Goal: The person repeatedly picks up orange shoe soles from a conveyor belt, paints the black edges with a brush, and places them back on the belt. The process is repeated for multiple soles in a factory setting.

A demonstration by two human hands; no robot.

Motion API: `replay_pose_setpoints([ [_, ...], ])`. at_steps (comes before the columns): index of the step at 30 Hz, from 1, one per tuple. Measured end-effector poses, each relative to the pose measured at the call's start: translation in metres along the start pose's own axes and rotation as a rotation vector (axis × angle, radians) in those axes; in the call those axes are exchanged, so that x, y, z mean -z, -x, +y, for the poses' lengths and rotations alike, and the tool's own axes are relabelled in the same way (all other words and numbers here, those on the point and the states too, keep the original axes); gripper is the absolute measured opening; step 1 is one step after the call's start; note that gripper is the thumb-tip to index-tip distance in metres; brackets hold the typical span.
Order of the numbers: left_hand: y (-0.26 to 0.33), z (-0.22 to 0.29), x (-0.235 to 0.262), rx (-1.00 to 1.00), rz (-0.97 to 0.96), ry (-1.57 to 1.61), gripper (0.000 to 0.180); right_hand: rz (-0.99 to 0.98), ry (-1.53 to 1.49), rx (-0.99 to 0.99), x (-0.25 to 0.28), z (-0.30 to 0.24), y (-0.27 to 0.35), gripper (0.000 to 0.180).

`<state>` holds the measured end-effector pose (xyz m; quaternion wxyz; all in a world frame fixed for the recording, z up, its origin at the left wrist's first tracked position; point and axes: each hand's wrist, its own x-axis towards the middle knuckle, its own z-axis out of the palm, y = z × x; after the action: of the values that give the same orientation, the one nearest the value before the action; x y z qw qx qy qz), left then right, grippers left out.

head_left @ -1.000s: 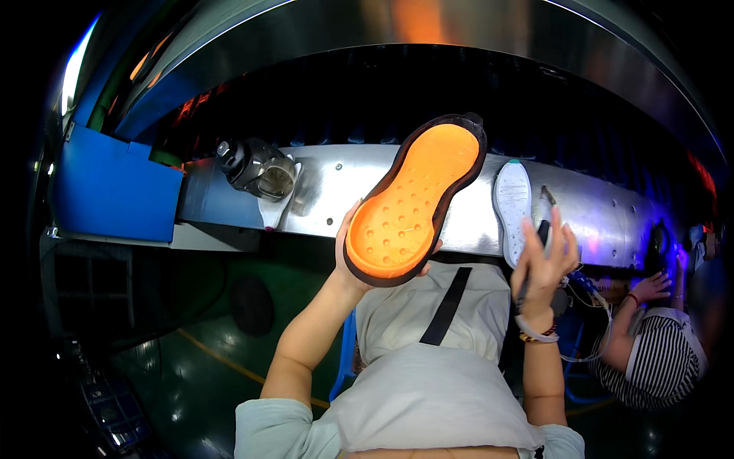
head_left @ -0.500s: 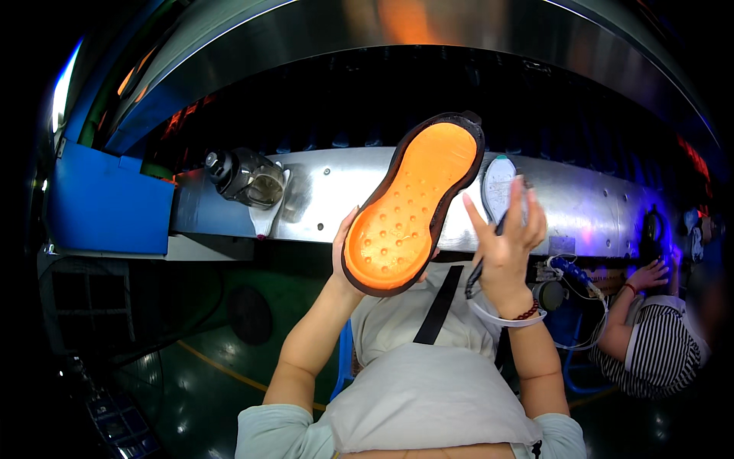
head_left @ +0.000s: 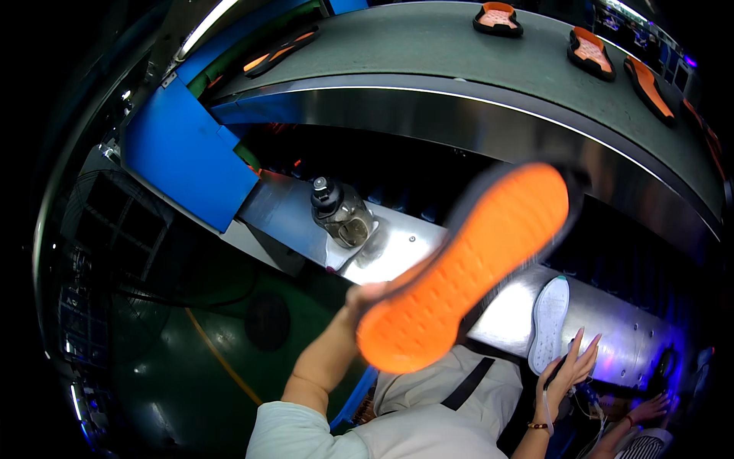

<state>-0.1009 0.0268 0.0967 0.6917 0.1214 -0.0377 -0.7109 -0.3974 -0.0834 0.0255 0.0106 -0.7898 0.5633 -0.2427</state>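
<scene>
My left hand (head_left: 359,306) holds a shoe sole (head_left: 474,271) by its near end. The sole is orange inside with a black rim and is raised over the metal ledge, slightly blurred. To the right, my right hand (head_left: 567,375) has a thin black pen-like tool (head_left: 553,373) tucked in it, with several fingers stretched out. Just beside these fingers, a white sole-shaped piece (head_left: 549,325) lies on the ledge. A bead bracelet is on my right wrist, and a pale cord hangs by the hand.
Beyond the ledge (head_left: 501,317), a grey-green conveyor belt (head_left: 397,53) carries several orange-and-black soles. A dark bottle (head_left: 344,218) stands on the ledge at left, near a blue machine panel (head_left: 180,153). At lower right is another person's hand (head_left: 650,409).
My view has turned and lifted, bringing the conveyor belt into sight. The orange sole has moved up and right in my left hand. My right hand is now lower, beside the white piece.
</scene>
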Motion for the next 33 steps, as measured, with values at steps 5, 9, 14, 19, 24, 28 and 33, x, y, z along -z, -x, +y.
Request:
replay_pose_setpoints([
  [5,-0.071,0.11,-0.1,-0.122,-0.569,-0.068,0.059,0.035,-0.03,0.0,-0.003,-0.007,-0.011,0.061],
  [9,-0.133,0.226,-0.123,-0.861,-0.236,0.388,0.066,0.014,-0.125,0.027,-0.001,-0.017,-0.02,0.06],
  [14,-0.246,0.172,-0.169,-0.793,0.109,-0.611,0.057,-0.03,-0.102,-0.036,-0.003,0.0,-0.018,0.058],
  [19,-0.351,0.15,-0.194,-0.807,0.672,-2.012,0.069,-0.028,-0.187,-0.069,-0.003,0.0,-0.024,0.058],
  [24,-0.369,0.16,-0.173,-0.623,0.719,-2.886,0.058,0.332,0.137,0.261,-0.014,0.016,-0.025,0.02],
  [28,-0.37,0.154,-0.179,-0.791,0.61,-2.964,0.025,0.222,-0.189,0.043,-0.016,0.006,-0.028,0.029],
  [33,-0.331,0.12,-0.19,-1.025,0.376,-3.289,0.011,-0.031,-0.556,-0.025,-0.005,-0.004,-0.041,0.061],
])
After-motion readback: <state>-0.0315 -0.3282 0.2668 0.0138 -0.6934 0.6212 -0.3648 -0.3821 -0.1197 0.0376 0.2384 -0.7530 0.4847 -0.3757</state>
